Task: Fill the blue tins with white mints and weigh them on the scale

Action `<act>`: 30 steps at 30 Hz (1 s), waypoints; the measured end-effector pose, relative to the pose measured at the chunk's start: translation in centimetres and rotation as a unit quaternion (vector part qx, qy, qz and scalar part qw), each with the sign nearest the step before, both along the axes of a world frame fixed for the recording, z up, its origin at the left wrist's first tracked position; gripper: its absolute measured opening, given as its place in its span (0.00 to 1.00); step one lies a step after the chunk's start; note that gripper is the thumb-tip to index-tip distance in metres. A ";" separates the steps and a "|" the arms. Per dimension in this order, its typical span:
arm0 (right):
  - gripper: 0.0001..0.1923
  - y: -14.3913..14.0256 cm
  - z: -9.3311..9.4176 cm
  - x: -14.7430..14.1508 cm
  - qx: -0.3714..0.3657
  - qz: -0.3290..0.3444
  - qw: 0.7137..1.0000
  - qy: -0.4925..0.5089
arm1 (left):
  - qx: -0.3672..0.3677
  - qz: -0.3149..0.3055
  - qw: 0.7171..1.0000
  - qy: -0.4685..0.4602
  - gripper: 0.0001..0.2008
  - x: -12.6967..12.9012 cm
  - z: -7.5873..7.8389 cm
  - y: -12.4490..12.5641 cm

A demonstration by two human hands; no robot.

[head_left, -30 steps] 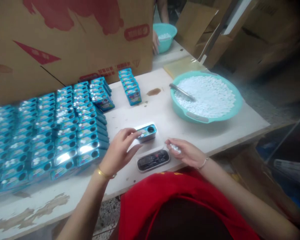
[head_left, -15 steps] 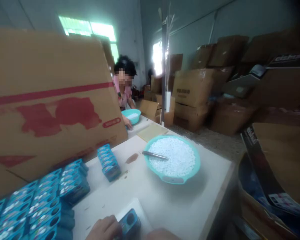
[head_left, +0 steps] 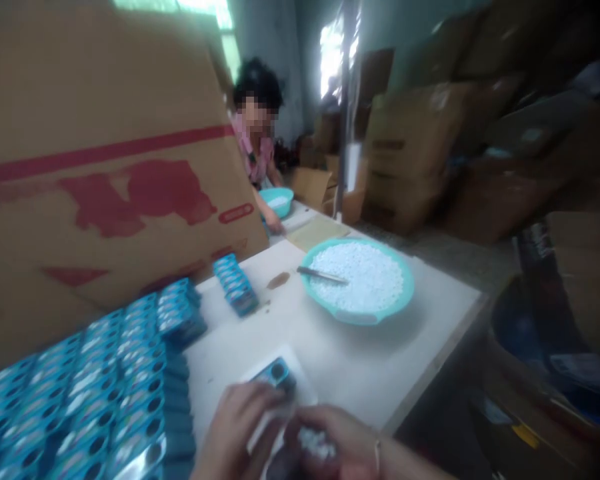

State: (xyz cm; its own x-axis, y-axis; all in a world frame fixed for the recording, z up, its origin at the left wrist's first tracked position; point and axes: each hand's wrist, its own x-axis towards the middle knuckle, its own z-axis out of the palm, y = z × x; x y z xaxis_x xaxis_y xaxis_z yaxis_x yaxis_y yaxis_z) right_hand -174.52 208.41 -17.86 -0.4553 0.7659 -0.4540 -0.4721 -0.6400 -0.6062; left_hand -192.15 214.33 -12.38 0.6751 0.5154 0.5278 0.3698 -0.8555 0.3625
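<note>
My left hand (head_left: 245, 427) lies over the near part of a blue box (head_left: 279, 371) with a round hole in its top, its fingers curled round it and hiding most of it. Beneath that box is a white flat tray (head_left: 300, 367). Close beside it, my right hand (head_left: 347, 433) is cupped round a small heap of white pellets (head_left: 317, 443); motion blurs its fingers. A turquoise basin (head_left: 357, 315) full of white pellets stands farther off, a metal-coloured stick-like tool (head_left: 323, 275) resting in it.
Rows of blue boxes (head_left: 105, 393) cover the table's left side, and a short row (head_left: 235, 283) stands apart. A large cardboard sheet (head_left: 100, 200) rises behind them. Across the table, a person (head_left: 255, 147) sits by another turquoise basin (head_left: 279, 201). Cartons (head_left: 415, 153) are stacked at right.
The view has tilted down and shifted left. My right hand has come further into view, with white pellets in it. My left hand stays at the blue box.
</note>
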 end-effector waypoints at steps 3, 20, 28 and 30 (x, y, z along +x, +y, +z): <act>0.12 -1.1 -1.6 0.9 -0.085 -0.055 0.994 0.027 | -0.061 0.139 0.988 -0.031 0.08 -2.7 1.3 0.5; 0.11 -2.7 -1.7 5.4 -0.108 -0.160 0.981 0.004 | -0.108 0.105 0.987 0.052 0.13 -2.2 -0.8 0.7; 0.13 -2.3 -2.3 3.7 -0.100 -0.166 0.981 0.001 | -0.039 0.050 0.989 0.135 0.14 -0.1 -1.9 1.7; 0.14 -2.0 -2.3 3.2 -0.097 -0.173 0.980 -0.005 | -0.016 0.054 0.988 0.144 0.14 0.1 -2.2 2.0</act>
